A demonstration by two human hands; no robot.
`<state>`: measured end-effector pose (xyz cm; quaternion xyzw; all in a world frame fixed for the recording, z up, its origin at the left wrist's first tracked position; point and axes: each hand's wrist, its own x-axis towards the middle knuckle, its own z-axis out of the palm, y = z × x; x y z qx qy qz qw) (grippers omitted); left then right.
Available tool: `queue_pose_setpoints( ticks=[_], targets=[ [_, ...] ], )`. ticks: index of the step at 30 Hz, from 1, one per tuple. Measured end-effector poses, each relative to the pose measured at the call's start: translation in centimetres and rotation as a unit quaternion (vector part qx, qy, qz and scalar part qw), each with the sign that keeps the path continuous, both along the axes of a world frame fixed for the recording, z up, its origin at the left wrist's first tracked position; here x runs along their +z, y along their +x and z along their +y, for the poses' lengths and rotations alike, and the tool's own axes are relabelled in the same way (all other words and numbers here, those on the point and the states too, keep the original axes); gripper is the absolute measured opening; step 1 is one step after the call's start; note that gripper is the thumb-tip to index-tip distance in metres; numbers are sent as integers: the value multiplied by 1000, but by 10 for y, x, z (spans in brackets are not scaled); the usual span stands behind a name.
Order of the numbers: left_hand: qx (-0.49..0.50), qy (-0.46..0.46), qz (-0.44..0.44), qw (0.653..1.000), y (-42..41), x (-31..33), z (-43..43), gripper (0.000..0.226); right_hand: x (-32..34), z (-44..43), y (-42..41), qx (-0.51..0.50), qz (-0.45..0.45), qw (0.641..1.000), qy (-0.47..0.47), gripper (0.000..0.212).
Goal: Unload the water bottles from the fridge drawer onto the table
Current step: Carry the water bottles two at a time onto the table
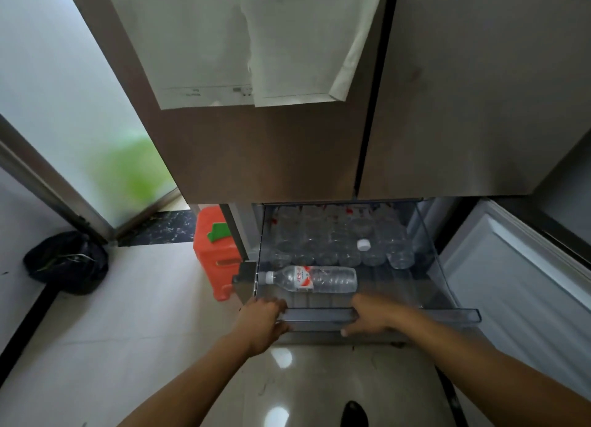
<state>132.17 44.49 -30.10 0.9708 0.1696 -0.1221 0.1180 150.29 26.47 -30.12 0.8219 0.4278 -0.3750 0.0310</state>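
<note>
Setting: a kitchen corner with a glossy tiled floor (160,314), seen from above; no surface for the bottles is in view.
Left hand (263,322): lower centre, its fingers curled over the left part of the front rim of the fridge drawer (431,316), gripping it.
Right hand (372,316): just right of the left, its fingers hooked over the same rim with the thumb underneath. A two-handed hold probably keeps the loaded drawer sliding evenly.
Fridge drawer: clear plastic, drawn out below the fridge doors (287,155), so its contents can be reached from above.
Labelled bottle (315,279): lies on its side just behind the rim, cap toward frame left. It looks the nearest and easiest to lift first.
Bottle stack (319,247): fills the rear of the drawer, the bottles lying with bases toward the viewer; a white-capped bottle (363,244) points the other way.
Stage (judged): drawer opened, unloading not yet begun.
Beside the fridge: an orange container (212,257) at the drawer's left; a black bag (67,260) at the left edge.
Background: papers (224,43) hang on the fridge door, upper centre; a frosted glass door (64,107) at upper left.
</note>
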Motion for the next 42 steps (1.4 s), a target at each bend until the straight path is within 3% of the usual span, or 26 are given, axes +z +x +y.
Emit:
queue_pose_setpoints(
  ticks=[3, 5, 7, 10, 13, 16, 18, 21, 26, 29, 34, 37, 40, 42],
  targets=[
    [-1, 0, -10, 1000, -2, -2, 1, 42, 14, 10, 13, -62, 160, 984, 46, 51],
    [4, -1, -20, 1000, -4, -3, 0, 42, 15, 27, 25, -101, 184, 973, 98, 43],
    [9, -8, -34, 999, -5, -5, 0, 43, 4, 46, 40, -111, 71, 982, 132, 43],
    [29, -47, -56, 997, -7, -5, 2, 49, -21, 71, 52, -61, -96, 989, 92, 52],
    [64, -112, -100, 987, -11, -1, 2, 50, -41, 91, 47, -14, -145, 987, 70, 75],
    [112, -164, -140, 970, -13, 4, 4, 46, -46, 97, 40, -2, -159, 986, 49, 82],
    [132, -177, -142, 965, -10, 5, 4, 48, -48, 92, 37, 32, -192, 980, 30, 78],
    [147, -166, -134, 966, -1, 6, 9, 46, -56, 83, 33, 58, -211, 975, 28, 53],
    [180, -164, -120, 962, 14, 3, 25, 37, -42, 72, 41, -45, -69, 996, 22, 40],
    [220, -175, -136, 950, 26, 6, 31, 32, -36, 55, 56, -82, -15, 996, 27, 42],
    [306, -298, -138, 894, 61, 11, 29, 45, -23, 30, 69, -82, 57, 986, 131, 51],
    [316, -354, -137, 869, 81, 12, 27, 43, -19, 23, 72, -90, 96, 974, 186, 57],
    [306, -291, -191, 886, 91, 10, 31, 34, -26, 18, 78, -133, 183, 950, 215, 65],
    [290, -209, -193, 914, 93, 12, 32, 32, -28, 16, 88, -261, 267, 897, 238, 64]
  ],
)
